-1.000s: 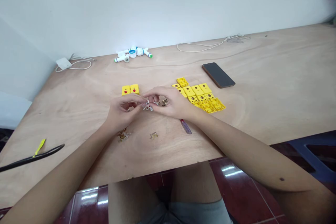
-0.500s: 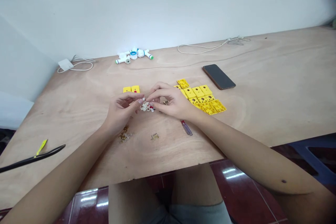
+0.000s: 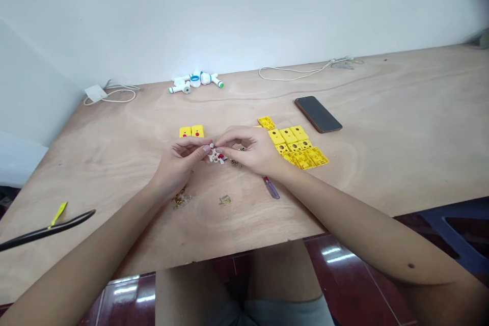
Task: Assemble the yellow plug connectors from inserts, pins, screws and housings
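1. Fingertips (image 3: 207, 148) of the left hand (image 3: 178, 168) and right hand (image 3: 250, 152) are closing in a tight pinch, apparently holding a small white-and-red plastic part (image 3: 216, 156) between them.
2. Small brass pieces (image 3: 234, 163) are lying just beside the right hand on a plywood tabletop (image 3: 114, 163).
3. Yellow rectangular plastic blocks (image 3: 288, 136) are lying in a group to the right.
4. Fine fingertip handling appears to be in hand, seemingly calling for a steady pinch.

We see two yellow blocks (image 3: 191, 131), each marked with a red dot, beside yellow plates (image 3: 294, 145) pierced with dark holes. The tiny piece (image 3: 216, 156) at centre is white flecked red. White pipe fittings (image 3: 195, 80) carry a blue ring and green tip; the plywood tabletop (image 3: 382, 112) shows tan grain; dark red floor tiles (image 3: 122, 295) gleam below.
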A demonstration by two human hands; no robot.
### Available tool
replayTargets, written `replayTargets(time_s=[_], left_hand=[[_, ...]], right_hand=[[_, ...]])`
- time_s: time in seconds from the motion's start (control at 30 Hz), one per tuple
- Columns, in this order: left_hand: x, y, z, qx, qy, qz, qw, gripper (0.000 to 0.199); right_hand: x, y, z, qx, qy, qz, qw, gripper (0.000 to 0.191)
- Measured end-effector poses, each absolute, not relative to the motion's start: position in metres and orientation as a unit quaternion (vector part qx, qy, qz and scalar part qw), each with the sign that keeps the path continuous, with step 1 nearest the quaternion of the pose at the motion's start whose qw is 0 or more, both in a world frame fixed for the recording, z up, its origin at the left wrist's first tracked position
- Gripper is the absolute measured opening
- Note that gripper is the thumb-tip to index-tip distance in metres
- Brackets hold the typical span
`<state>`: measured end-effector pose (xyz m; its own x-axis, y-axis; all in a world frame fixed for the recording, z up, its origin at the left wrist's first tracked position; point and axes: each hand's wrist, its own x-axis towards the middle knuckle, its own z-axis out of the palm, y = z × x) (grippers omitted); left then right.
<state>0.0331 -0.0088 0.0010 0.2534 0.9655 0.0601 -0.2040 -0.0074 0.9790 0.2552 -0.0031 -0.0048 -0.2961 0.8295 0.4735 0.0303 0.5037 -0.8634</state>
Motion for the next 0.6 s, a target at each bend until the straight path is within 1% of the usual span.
replayTargets(time_s=[0.07,0.4,0.6], left_hand=[[0.0327,-0.0086,0.0008,0.524,0.366,0.484,0.598,0.027],[0.0299,-0.0099,0.0019,0.551,0.370,0.473,0.579,0.025],[0.0301,-0.0106,0.0042,0.571,0.374,0.465,0.564,0.023]], right_hand=[[0.2556,-0.0025,-0.0042,-0.295,-0.718,0.370,0.510,0.004],[0.2554,-0.0022,-0.0059,-0.292,-0.721,0.363,0.512,0.004],[0.2564,-0.0007,-0.0070,-0.289,-0.739,0.335,0.507,0.004]])
